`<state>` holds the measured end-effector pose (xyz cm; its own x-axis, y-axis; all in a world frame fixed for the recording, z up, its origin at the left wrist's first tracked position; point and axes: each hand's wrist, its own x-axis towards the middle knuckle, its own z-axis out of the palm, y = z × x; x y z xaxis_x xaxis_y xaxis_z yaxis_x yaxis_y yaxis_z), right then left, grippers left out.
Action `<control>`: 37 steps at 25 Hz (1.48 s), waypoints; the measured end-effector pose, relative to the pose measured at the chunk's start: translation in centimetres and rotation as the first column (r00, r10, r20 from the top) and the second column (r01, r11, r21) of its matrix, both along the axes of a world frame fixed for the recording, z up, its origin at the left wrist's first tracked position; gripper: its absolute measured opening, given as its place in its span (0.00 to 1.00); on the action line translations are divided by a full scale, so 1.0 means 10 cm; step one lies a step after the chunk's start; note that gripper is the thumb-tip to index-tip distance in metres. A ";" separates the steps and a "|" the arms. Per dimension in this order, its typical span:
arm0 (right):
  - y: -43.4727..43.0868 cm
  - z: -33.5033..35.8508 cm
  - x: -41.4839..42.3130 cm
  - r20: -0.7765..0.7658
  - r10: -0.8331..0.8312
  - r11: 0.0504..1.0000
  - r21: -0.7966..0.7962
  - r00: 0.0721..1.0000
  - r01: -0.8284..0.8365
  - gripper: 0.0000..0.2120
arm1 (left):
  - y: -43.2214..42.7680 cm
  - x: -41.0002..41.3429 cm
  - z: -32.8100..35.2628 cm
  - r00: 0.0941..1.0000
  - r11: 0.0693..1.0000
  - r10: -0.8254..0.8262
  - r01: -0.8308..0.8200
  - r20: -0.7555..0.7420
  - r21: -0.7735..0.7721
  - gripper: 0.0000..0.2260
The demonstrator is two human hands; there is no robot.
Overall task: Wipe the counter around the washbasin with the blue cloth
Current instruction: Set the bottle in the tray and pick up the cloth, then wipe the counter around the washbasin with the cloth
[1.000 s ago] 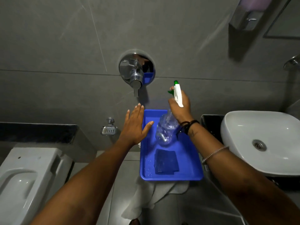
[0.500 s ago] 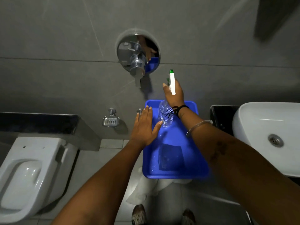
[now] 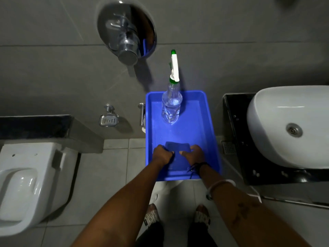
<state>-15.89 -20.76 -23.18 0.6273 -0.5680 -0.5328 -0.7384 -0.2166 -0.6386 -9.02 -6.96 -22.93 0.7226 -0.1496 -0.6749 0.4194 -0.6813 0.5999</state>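
Observation:
A folded blue cloth (image 3: 177,147) lies in the near half of a blue tray (image 3: 211,132). My left hand (image 3: 162,155) grips the cloth's left edge and my right hand (image 3: 193,155) grips its right edge. A clear spray bottle (image 3: 171,106) with a white and green trigger head stands upright at the tray's far end, free of both hands. The white washbasin (image 3: 277,129) sits to the right on a black counter (image 3: 233,122).
A white toilet (image 3: 28,184) stands at the left below a dark ledge (image 3: 33,125). A chrome wall mixer (image 3: 127,32), a soap dish (image 3: 108,119) and a small chrome fitting (image 3: 141,111) are on the grey wall. My feet in sandals stand on the tiled floor.
My right hand has let go of the spray bottle, which now stands in the tray. Both hands came down to the near end and took hold of the blue cloth.

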 end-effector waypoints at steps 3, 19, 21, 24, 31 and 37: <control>-0.06 0.03 0.05 0.009 0.042 0.991 0.124 0.999 -0.043 0.24 | -0.05 -0.05 -0.06 0.987 0.990 0.129 -0.135 -0.098 -0.047 0.20; -0.52 1.12 -0.55 0.247 -0.266 0.673 0.740 0.932 -0.004 0.18 | -0.14 -0.32 0.95 0.804 0.603 -0.191 -0.356 -0.563 -0.713 0.15; -0.61 1.17 -0.77 0.228 -0.255 0.708 0.706 0.940 0.022 0.17 | -0.27 -0.47 0.96 0.810 0.620 -0.195 -0.336 -0.554 -0.709 0.15; -0.86 1.20 -1.10 0.181 -0.234 0.750 0.659 0.955 0.059 0.13 | -0.52 -0.72 0.94 0.855 0.666 -0.134 -0.296 -0.500 -0.684 0.16; -2.13 1.50 -1.90 0.243 -0.202 0.863 0.502 0.949 0.056 0.08 | -1.65 -1.48 0.91 0.948 0.861 -0.020 0.178 0.317 -0.476 0.10; -2.77 1.59 -2.25 0.356 -0.148 0.918 0.398 0.923 -0.007 0.07 | -2.30 -2.17 0.14 0.518 0.713 -0.558 0.699 0.648 0.055 0.19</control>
